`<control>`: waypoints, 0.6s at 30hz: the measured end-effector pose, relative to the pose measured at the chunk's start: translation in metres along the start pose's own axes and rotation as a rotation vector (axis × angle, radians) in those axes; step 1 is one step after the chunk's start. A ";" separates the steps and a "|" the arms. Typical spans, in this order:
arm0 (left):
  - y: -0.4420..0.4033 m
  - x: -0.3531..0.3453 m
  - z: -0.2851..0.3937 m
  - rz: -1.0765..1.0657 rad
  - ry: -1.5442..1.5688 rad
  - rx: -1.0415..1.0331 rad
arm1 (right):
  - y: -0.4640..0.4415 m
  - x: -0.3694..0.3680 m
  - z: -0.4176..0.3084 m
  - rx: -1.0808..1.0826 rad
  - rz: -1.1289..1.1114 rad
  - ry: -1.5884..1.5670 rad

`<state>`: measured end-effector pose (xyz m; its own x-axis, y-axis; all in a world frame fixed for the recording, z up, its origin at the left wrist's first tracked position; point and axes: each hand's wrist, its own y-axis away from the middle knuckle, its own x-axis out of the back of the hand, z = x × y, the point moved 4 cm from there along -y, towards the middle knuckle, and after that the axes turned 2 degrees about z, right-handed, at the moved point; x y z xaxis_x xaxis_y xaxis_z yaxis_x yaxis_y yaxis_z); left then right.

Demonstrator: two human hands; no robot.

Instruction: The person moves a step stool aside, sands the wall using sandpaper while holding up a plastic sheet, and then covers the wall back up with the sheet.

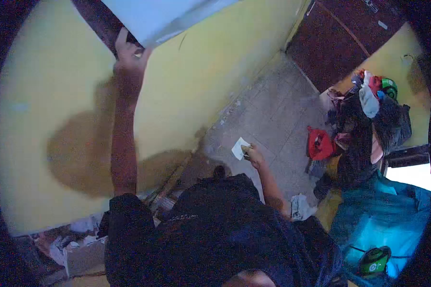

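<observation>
High on the left, my left hand (130, 55) is raised against the yellow wall, its fingers curled at the lower corner of a white panel (158, 16). A dark strip (98, 19) runs up and left from those fingers. My right hand (255, 155) is low, in front of my body and above the floor. Its fingers pinch a small white piece (239, 149) that looks like folded paper or cloth; the exact kind cannot be made out.
The yellow wall (191, 86) meets the tiled floor (273, 105) ahead. A brown door (335, 43) stands at the far end. On the right are a heap of clothes (368, 105), a red bag (321, 144) and a teal cloth (383, 215). Clutter and a box (86, 260) lie lower left.
</observation>
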<state>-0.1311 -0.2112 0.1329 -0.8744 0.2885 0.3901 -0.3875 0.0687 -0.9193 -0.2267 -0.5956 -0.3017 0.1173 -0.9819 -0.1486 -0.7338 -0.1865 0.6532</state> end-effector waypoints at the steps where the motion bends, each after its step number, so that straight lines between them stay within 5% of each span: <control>1: -0.004 0.000 -0.002 -0.001 0.009 0.004 | 0.001 -0.001 0.003 -0.003 0.009 0.000; 7: -0.010 0.004 -0.011 0.076 0.018 0.236 | 0.021 -0.006 0.007 -0.018 0.017 -0.023; 9: -0.016 0.014 0.015 -0.076 -0.169 0.181 | 0.041 -0.013 0.001 -0.049 0.010 -0.066; 12: -0.013 0.013 0.018 -0.209 -0.224 0.373 | 0.010 0.001 0.033 0.026 -0.050 0.157; 15: -0.009 0.003 0.017 -0.085 0.075 0.395 | -0.029 0.002 0.050 0.063 0.071 0.025; 18: -0.017 0.001 0.027 0.013 -0.033 0.357 | -0.028 -0.030 -0.041 0.284 0.005 -0.051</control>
<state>-0.1336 -0.2382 0.1500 -0.8865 0.2561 0.3854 -0.4490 -0.2742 -0.8505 -0.1827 -0.5618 -0.2851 0.0849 -0.9786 -0.1874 -0.8933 -0.1581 0.4207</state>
